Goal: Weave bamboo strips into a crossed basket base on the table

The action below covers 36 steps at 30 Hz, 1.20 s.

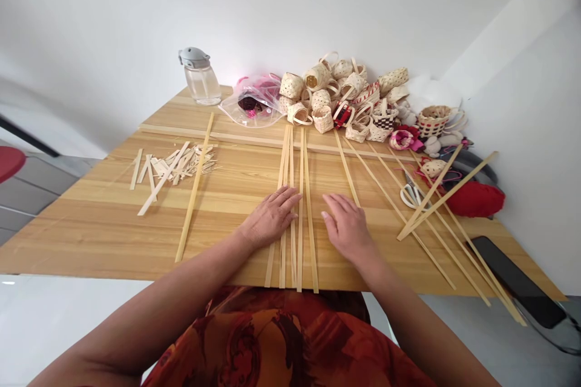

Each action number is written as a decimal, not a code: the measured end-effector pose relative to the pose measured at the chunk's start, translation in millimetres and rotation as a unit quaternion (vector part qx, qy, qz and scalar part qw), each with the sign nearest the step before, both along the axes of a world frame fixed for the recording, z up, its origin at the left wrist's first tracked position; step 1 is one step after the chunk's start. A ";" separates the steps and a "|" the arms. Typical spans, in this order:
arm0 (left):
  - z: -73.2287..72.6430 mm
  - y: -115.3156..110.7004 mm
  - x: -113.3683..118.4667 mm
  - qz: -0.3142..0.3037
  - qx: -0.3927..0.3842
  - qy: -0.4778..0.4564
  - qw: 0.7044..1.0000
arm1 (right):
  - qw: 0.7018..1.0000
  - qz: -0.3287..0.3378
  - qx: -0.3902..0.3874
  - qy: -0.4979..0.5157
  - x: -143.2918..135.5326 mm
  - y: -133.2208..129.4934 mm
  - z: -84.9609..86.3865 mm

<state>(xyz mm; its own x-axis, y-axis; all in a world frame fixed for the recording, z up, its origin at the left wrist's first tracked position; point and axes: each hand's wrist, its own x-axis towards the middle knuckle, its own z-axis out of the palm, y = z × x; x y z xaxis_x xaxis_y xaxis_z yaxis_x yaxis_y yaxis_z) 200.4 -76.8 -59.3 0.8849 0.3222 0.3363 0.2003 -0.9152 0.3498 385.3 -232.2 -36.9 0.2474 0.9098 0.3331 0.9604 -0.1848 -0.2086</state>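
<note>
My left hand [272,216] lies flat, fingers stretched, over several long pale bamboo strips [300,242] that run lengthwise in front of me. To their right, my right hand [347,224] rests on the table with its fingers loosely extended. It lies over or against another strip [347,168], whose lower part is hidden beneath it. More long strips [422,245] fan out to the right, two of them crossed on top near white-handled scissors [413,195]. A single wider strip [195,190] lies apart on the left.
Short offcuts [181,163] are heaped at the left. A water bottle [201,78], a plastic bag [254,106] and many small woven baskets [322,118] line the wall. At right are red yarn [476,198] and a phone [515,281] by the wooden table's [113,230] edge.
</note>
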 end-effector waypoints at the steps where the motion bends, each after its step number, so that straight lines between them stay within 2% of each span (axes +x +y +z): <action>1: 1.1 0.5 -1.0 0.008 -0.008 -0.007 1.000 | 1.000 -0.014 0.005 -0.004 6.8 -4.8 0.6; 7: 7.6 6.1 -5.4 0.121 -0.072 -0.051 0.989 | 0.996 -0.080 0.007 -0.044 40.8 -32.3 -5.5; 13: 4.1 6.0 -4.0 0.168 -0.028 -0.010 0.985 | 0.995 -0.088 -0.005 -0.050 45.8 -42.6 -12.1; 23: -0.5 3.6 -3.5 0.178 0.007 0.006 0.984 | 0.995 -0.093 -0.015 -0.036 44.7 -43.8 -14.2; 31: 6.9 7.1 -6.5 0.175 -0.043 -0.032 0.983 | 0.975 -0.210 -0.075 -0.019 47.6 -43.1 0.0; 36: 4.8 11.6 -7.4 0.187 -0.075 -0.062 0.978 | 0.967 -0.231 -0.096 0.056 54.7 -38.6 4.1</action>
